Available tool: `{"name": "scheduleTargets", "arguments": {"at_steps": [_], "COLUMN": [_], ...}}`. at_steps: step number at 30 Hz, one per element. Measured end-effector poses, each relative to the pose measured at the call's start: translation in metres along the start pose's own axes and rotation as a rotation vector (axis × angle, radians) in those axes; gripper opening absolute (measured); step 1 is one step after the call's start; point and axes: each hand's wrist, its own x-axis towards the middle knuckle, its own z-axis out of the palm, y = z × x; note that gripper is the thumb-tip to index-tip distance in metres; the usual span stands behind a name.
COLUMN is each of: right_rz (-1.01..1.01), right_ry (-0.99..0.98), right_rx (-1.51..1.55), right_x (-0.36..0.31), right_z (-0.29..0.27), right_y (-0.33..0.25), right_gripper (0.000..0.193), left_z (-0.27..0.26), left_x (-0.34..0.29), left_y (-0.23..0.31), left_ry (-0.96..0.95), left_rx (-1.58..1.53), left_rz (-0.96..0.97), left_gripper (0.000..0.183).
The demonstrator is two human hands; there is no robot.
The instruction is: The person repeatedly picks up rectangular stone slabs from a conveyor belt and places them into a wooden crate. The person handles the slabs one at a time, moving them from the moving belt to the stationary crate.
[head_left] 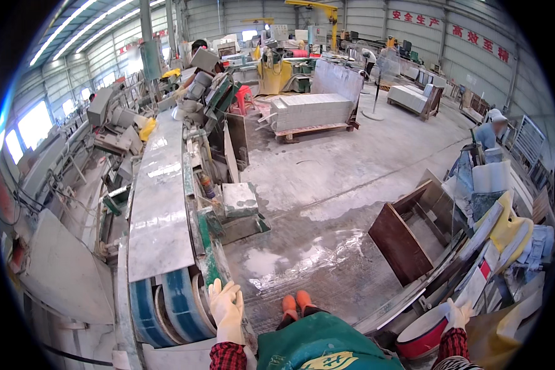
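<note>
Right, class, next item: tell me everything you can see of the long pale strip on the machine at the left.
The long pale strip is flat and straight-sided, whitish with faint grey mottling, and looks like polished stone. Bright reflections cross it. It lies flat along the machine, stretching away from the person, its near end over blue belts. Whether it is one slab or several end to end is hard to tell. The gloved left hand is near its closest right corner, apparently not touching.

Blue belts (pixel 185 308), stacked pale slabs (pixel 319 113) and, far off, probably a crane (pixel 333 23) mark an industrial workshop (pixel 364 154).
</note>
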Motion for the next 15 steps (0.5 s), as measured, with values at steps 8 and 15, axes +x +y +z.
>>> {"name": "scheduleTargets", "arguments": {"at_steps": [8, 15], "right_rz": [-0.455, -0.271], "right_ry": [0.219, -0.373], "right_rx": [0.3, 0.997], "right_x": [0.211, 0.0], "right_z": [0.062, 0.006], "right_y": [0.158, -0.054], "right_gripper": [0.099, 0.088], "left_z": [0.013, 0.035], "left_x": [-0.002, -0.005], "left_y": [0.025, 0.012], "left_ry": [-0.145, 0.024], "left_rx": [1.196, 0.374], "left_rz": [0.919, 0.229], "left_gripper": [0.01, 0.031]}}
